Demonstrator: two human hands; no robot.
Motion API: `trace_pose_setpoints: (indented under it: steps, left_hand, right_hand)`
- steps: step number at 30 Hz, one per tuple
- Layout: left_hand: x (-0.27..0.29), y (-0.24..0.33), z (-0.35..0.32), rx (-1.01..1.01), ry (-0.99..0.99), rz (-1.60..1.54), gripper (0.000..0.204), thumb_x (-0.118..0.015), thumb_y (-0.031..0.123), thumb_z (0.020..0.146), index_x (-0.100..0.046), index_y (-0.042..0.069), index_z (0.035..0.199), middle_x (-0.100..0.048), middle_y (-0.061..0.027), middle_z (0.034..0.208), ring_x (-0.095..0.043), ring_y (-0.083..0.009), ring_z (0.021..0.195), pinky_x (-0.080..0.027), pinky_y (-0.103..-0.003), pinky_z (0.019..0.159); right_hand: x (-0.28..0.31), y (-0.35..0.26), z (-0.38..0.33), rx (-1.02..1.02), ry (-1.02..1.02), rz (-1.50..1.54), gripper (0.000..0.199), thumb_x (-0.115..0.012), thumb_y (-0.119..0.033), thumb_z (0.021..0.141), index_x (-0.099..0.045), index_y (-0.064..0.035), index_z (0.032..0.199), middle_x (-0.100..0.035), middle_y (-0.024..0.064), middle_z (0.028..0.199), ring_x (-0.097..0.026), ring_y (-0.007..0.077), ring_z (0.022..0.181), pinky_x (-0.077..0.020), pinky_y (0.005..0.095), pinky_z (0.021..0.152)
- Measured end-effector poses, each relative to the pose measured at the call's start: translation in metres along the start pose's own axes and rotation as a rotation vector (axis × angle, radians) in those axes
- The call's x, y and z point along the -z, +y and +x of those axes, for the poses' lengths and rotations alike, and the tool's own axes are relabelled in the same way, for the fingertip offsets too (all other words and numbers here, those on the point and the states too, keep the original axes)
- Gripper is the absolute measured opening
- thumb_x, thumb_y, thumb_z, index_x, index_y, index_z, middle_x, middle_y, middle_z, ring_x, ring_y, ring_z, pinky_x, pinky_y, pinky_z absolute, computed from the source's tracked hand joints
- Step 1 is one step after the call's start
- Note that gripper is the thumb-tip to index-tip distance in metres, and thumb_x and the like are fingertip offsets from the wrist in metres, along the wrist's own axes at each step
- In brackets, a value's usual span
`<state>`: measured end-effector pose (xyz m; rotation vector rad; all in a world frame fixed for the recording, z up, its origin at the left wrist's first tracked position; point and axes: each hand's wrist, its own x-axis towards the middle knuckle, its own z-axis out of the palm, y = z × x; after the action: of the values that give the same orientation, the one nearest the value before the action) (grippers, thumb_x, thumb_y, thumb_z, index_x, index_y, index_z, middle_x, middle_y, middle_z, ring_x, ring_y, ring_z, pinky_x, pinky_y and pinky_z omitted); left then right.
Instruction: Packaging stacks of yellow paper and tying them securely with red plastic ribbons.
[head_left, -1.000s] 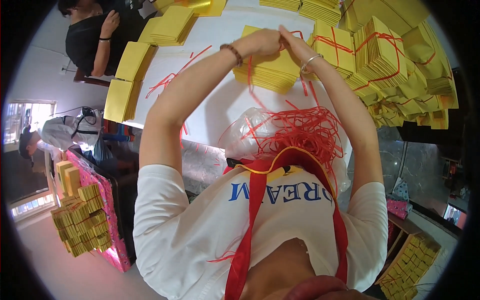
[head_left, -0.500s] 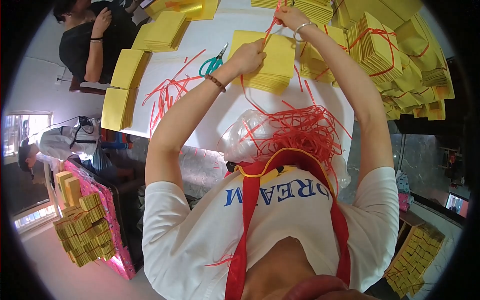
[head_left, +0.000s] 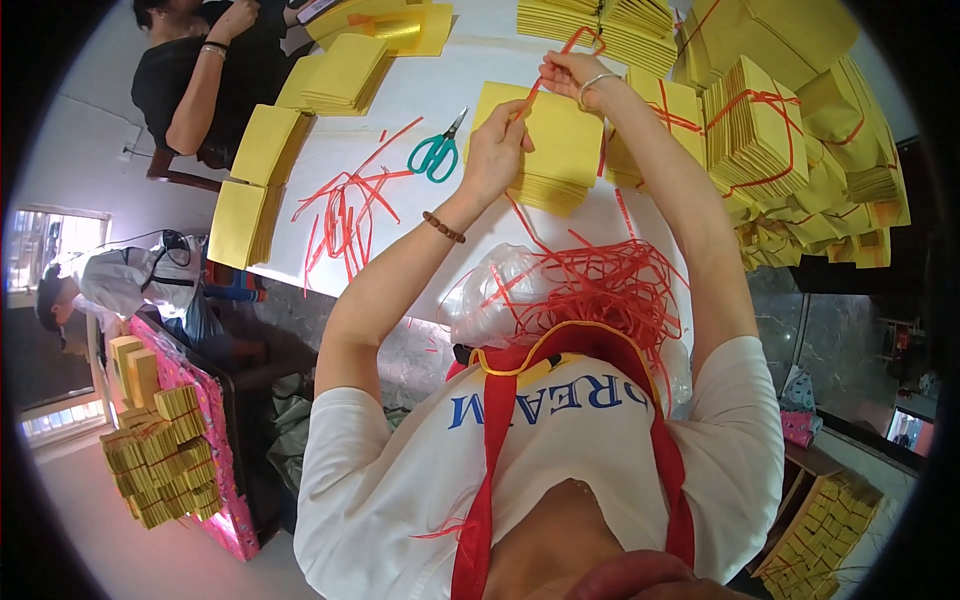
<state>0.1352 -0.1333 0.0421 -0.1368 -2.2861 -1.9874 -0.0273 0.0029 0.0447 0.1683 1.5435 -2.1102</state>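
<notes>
A stack of yellow paper sheets (head_left: 562, 140) lies on the white table in front of me. Over its far left part, my left hand (head_left: 497, 150) pinches a red plastic strip (head_left: 534, 93) between thumb and fingers. My right hand (head_left: 574, 76) is closed on the same strip a little farther away, above the stack's far edge. A bent length of strip loops out beyond the right hand. Another piece of red strip trails from the stack's near left side toward me. How the strip runs under the stack is hidden.
Teal-handled scissors (head_left: 433, 157) lie left of my left hand, beside scattered red strip pieces (head_left: 345, 215). Nearer me, a red strip tangle (head_left: 615, 290) rests on a clear plastic bag (head_left: 490, 295). Tied yellow bundles (head_left: 755, 125) crowd the right; a person (head_left: 195, 90) sits at far left.
My right hand has come back toward me and closer to the left hand. The strip beyond it now bends into a loop. The whole view has shifted slightly.
</notes>
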Motion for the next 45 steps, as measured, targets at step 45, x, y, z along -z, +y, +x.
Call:
trace_pose_setpoints:
  steps: [45]
  left_hand:
    - [-0.032, -0.114, -0.058, 0.617, 0.568, -1.062, 0.034, -0.059, -0.001, 0.075, -0.043, 0.003, 0.104, -0.051, -0.0024, 0.071, -0.032, -0.0058, 0.041, -0.025, -0.02, 0.038]
  right_hand:
    - [0.02, 0.02, 0.009, -0.479, -0.344, -0.75, 0.029, -0.05, -0.029, 0.084, -0.06, -0.005, 0.097, -0.063, 0.0058, 0.083, -0.061, 0.0132, 0.064, -0.0511, 0.029, 0.053]
